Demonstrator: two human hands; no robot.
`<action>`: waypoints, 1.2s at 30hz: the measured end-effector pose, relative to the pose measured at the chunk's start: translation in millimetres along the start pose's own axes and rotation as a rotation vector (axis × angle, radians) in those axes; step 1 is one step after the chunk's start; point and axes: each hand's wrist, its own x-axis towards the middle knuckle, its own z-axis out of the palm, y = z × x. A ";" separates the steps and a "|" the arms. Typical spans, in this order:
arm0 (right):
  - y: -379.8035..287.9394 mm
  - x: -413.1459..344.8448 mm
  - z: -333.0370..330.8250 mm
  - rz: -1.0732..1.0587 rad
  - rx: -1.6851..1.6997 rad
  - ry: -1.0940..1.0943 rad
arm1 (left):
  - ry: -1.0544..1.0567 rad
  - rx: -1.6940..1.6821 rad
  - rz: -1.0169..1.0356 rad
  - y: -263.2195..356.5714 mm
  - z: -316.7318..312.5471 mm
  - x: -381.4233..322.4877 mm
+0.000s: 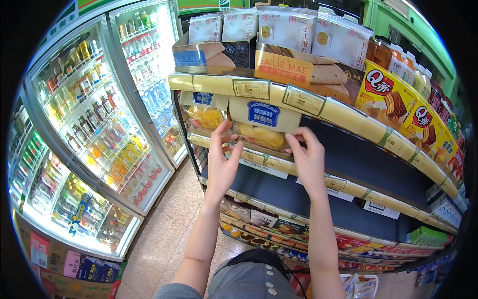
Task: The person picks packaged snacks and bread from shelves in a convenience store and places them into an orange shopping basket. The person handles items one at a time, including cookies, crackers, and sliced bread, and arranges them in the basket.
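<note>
A packaged bread (263,129) with a cream and blue header and a clear front stands on the second shelf in front of me. My right hand (308,159) pinches its lower right edge, thumb in front; the other fingertips are partly hidden. At its left side is my left hand (226,162), thumb and index finger apart, the index tip near the gap to a second packaged bread (203,116). That second pack stands at the shelf's left end, its lower part partly covered by my left fingers.
A shelf rail with price tags (252,89) overhangs the breads. Cartons of egg rolls (283,67) and yellow snack boxes (386,89) stand above. Glass-door drink coolers (93,116) line the left, beyond the tiled floor (168,220). Lower shelves hold boxed goods (263,216).
</note>
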 end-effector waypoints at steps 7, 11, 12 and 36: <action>-8.1 -22.7 -33.5 -0.012 -0.020 -0.131 | -0.056 -0.252 -0.022 -0.4 5.1 -1.5; -14.4 -33.5 -35.9 -0.053 -0.019 -0.111 | -0.065 -0.309 0.069 -7.6 4.1 -8.3; -13.8 -36.2 -39.1 -0.072 -0.012 -0.098 | -0.053 -0.289 0.095 -4.7 6.4 -11.8; -46.0 -420.8 -285.9 0.545 -0.243 1.056 | -1.316 -0.602 -0.333 68.2 307.4 -281.2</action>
